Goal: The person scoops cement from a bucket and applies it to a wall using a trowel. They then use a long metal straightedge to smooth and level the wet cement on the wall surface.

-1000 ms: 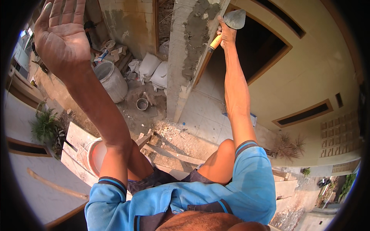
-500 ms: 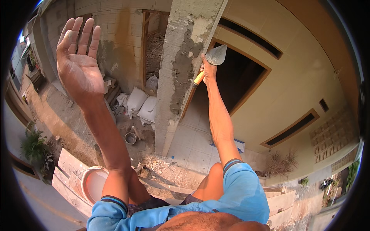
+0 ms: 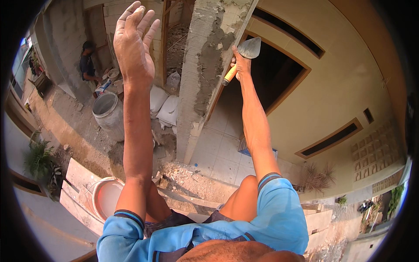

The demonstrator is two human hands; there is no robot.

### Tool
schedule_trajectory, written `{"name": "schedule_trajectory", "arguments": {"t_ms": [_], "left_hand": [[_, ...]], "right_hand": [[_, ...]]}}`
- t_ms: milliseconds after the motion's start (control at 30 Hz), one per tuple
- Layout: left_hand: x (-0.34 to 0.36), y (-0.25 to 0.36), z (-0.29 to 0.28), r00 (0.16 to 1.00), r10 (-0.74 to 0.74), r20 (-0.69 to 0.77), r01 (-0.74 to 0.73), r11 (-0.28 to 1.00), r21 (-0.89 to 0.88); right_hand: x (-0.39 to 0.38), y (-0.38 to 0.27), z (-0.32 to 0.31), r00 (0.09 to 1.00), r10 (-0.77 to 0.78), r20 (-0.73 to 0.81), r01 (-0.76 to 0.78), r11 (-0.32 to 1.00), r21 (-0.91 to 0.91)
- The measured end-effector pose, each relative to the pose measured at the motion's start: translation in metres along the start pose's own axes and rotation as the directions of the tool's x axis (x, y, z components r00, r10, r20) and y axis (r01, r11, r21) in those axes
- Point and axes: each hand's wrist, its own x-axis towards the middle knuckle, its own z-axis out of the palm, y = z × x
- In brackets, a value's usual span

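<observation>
My right hand (image 3: pixel 242 65) grips a trowel by its yellow handle (image 3: pixel 230 75). The trowel's grey metal blade (image 3: pixel 250 48) points up and to the right, beside the edge of a column (image 3: pixel 187 78). Patchy grey mortar (image 3: pixel 212 65) covers part of that column's face. Raised at the upper left, my left hand (image 3: pixel 136 48) is empty, its fingers stretched out and dusted pale. It is apart from the column.
A white bucket (image 3: pixel 107 198) stands on planks (image 3: pixel 78 181) at my lower left. Farther off are a large grey drum (image 3: pixel 107 109), white sacks (image 3: pixel 168 109) and a person (image 3: pixel 88 65) by the wall. Rubble (image 3: pixel 187 174) lies below me. A dark doorway (image 3: pixel 275 83) opens at right.
My left hand has moved right and up, toward the column, uncovering the drum and the person behind it. My right hand, still holding the trowel, has shifted slightly right and up.
</observation>
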Motion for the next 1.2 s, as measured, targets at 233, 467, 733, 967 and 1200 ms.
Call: {"name": "schedule_trajectory", "arguments": {"t_ms": [233,467,733,967,1200], "left_hand": [[-0.015,0.003,0.015,0.999,0.011,0.05,-0.012,1.0,0.011],[-0.016,-0.004,0.025,0.998,-0.015,0.056,0.014,1.0,0.027],[-0.047,-0.069,0.043,0.893,-0.197,0.405,0.07,0.949,0.308],[-0.046,-0.097,0.039,0.935,-0.05,0.351,-0.082,0.933,0.35],[-0.016,-0.09,-0.001,0.932,-0.325,0.163,0.353,0.916,-0.191]], "right_hand": [[0.001,0.005,-0.008,0.994,-0.103,-0.031,0.102,0.995,-0.008],[-0.023,-0.012,-0.017,0.966,-0.231,-0.114,0.23,0.973,-0.023],[-0.107,-0.054,0.023,0.788,-0.606,-0.11,0.573,0.786,-0.233],[-0.216,-0.039,0.049,0.891,-0.417,0.18,0.451,0.859,-0.244],[-0.237,-0.004,0.033,0.892,-0.208,0.402,0.393,0.796,-0.46]]}}
